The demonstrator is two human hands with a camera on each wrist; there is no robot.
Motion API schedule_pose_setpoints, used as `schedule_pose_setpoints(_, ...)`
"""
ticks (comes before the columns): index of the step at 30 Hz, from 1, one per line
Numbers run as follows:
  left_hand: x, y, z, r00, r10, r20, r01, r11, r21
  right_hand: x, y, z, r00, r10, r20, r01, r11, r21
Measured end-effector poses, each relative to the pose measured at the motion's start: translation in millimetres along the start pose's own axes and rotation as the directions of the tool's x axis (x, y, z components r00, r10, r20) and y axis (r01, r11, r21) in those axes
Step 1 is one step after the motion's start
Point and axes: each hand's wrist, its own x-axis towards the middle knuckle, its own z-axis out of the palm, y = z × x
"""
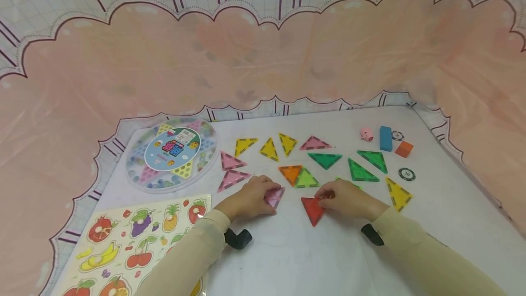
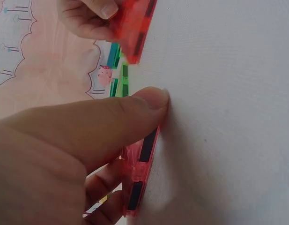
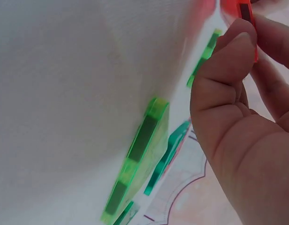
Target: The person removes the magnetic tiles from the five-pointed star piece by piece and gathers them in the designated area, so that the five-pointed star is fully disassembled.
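Note:
Near the table's middle, my left hand pinches a pink triangular magnetic tile between thumb and fingers. The left wrist view shows that tile's dark edge magnets close to the white surface. My right hand grips a red triangular magnetic tile by one side, its tip pointing toward me. Beyond the two hands, an orange triangle tile and a light green one lie edge to edge. Another light green tile lies beside my right hand, mostly hidden by it in the head view.
Yellow, pink and green triangle tiles are scattered farther back. At left are a round marble game box and a fruit puzzle board. Blocks, a pig figure and chips sit at right.

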Motion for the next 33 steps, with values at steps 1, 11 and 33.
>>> schedule_pose_setpoints(1,-0.4,-0.6,-0.2,1.0,0.004,-0.001,-0.004,1.0,0.011,-0.8,1.0,-0.2,1.0,0.006,0.003,-0.006,1.0,-0.006)
schedule_pose_setpoints(11,-8.1,-2.4,-6.7,1.0,-0.014,0.007,0.014,0.997,0.079,-9.4,6.7,0.5,0.997,-0.026,0.077,0.031,0.998,-0.057)
schedule_pose_setpoints(33,-19.2,-7.7,-17.3,1.0,-0.008,-0.018,0.007,1.0,-0.018,19.1,-7.4,-5.4,0.995,-0.037,-0.097,0.029,0.996,-0.08)
